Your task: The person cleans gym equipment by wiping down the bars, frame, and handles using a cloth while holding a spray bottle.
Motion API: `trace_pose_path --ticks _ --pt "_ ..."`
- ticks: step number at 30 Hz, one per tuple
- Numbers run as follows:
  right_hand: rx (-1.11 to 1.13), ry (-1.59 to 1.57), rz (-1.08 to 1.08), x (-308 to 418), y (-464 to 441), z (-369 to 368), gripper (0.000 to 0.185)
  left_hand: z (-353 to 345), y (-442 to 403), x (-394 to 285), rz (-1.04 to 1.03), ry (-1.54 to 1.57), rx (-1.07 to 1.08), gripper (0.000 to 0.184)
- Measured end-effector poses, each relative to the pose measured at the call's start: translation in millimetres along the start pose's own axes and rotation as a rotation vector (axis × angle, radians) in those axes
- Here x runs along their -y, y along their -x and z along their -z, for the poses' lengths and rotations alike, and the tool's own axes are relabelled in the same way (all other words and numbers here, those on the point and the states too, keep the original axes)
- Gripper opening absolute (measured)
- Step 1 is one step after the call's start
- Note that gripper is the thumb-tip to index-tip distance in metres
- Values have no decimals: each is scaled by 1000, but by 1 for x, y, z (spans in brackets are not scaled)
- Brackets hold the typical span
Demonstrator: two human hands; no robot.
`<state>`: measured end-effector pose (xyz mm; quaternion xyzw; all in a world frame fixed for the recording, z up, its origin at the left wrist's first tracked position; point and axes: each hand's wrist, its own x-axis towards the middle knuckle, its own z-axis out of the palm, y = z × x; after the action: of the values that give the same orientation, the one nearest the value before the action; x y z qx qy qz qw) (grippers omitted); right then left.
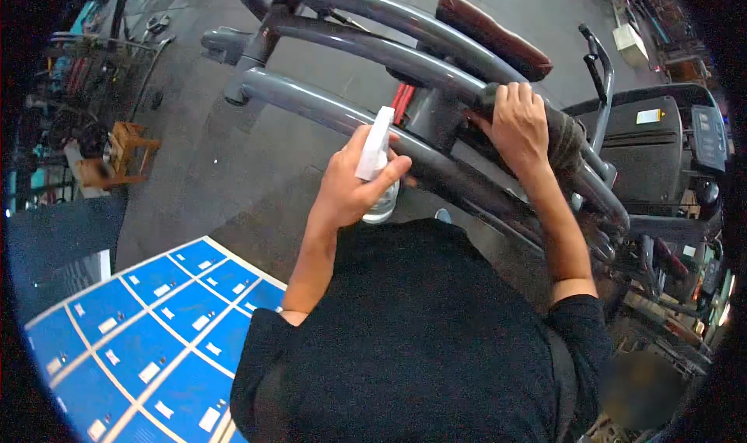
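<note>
My left hand is closed around a spray bottle with a white trigger head. Its clear body shows below my fingers, mostly hidden by the hand. The bottle is beside a grey tubular frame of a gym machine. My right hand presses what looks like a dark cloth around the upper tube, its fingers curled over it. Part of the cloth is covered by the hand. A brown padded cushion sits on the machine just beyond my right hand.
Blue lockers with white edges stand at the lower left. A wooden stool is on the dark floor further left. A treadmill stands to the right, and more gym equipment lines both sides.
</note>
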<state>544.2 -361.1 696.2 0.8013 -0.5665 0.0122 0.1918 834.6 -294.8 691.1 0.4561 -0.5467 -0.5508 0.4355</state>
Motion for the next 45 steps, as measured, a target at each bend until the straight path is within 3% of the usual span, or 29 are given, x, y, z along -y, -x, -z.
trace_pose_path --ticks 2,4,8,12,14,15,22,28,29,38,43,45 --pt "-29 0 -63 4 -8 -1 62 22 -12 3 -65 -230 74 39" --pt "-201 -3 -48 -3 12 -5 62 33 -22 -2 -55 -264 135 39" --pt "-128 -71 -296 -28 81 7 89 40 -45 -1 -40 -228 246 38" --pt "-144 9 -371 -82 162 4 99 23 -60 3 -96 -306 400 38" --pt "-151 43 -367 -98 176 0 98 6 -67 9 -103 -233 445 36" --pt "-148 54 -380 -100 176 -1 98 -5 -69 13 -100 -157 449 48" --pt "-187 50 -402 -105 176 -13 94 -52 -75 23 -46 -211 547 47" --pt "-191 78 -328 -102 171 -14 78 -61 -75 17 -54 -274 453 48" --pt "-183 115 -279 -102 167 -16 63 -59 -75 15 -37 -275 433 48" --pt "-137 260 51 10 6 -24 43 35 -71 18 60 12 247 32" --pt "-173 253 124 95 -94 -30 33 114 -61 30 78 42 153 34" --pt "-255 106 89 134 -134 -44 28 140 -58 29 93 104 121 35"
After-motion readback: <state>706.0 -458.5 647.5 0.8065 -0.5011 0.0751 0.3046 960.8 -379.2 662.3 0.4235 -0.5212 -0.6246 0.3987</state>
